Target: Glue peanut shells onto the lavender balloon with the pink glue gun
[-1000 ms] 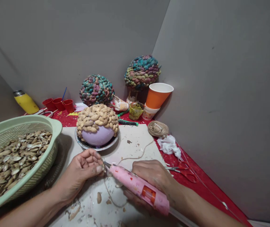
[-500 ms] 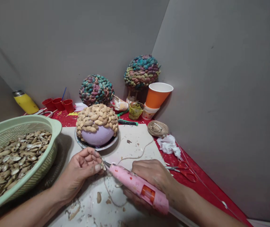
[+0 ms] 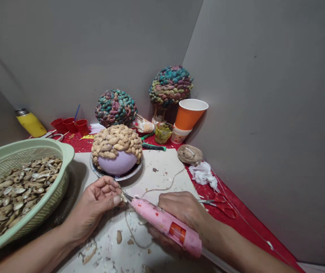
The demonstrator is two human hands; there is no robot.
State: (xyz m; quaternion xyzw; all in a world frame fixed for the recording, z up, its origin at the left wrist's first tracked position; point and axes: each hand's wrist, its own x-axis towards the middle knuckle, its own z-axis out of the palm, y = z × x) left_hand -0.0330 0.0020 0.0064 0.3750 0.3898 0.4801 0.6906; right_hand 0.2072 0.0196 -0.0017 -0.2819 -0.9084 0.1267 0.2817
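My right hand [image 3: 183, 208] is wrapped round a pink hot glue gun [image 3: 162, 223], a clear glue stick running out of its back end. The gun's metal nozzle points left at a small peanut shell [image 3: 124, 196], pinched in the fingertips of my left hand [image 3: 99, 204]; the fingers partly hide the shell. Just beyond, a lilac ball [image 3: 118, 163] rests in a dish [image 3: 94, 170]. Peanut shells [image 3: 118, 140] cover its top and sides, while its lower front shows bare. A thin twine [image 3: 134, 239] lies loosely on the board beneath my hands.
A green basket [image 3: 68, 151] of peanut shells stands at the left. Scissors [image 3: 222, 204], white crumpled plastic [image 3: 203, 175] and a twine ball [image 3: 190, 154] lie right. Coloured shell-covered balls [image 3: 116, 108], an orange cup [image 3: 189, 113], red cups [image 3: 82, 127] and a yellow bottle [image 3: 31, 123] stand behind.
Almost nothing differs. The glue gun has shifted very slightly left, and its nozzle stays at the shell in my left hand.
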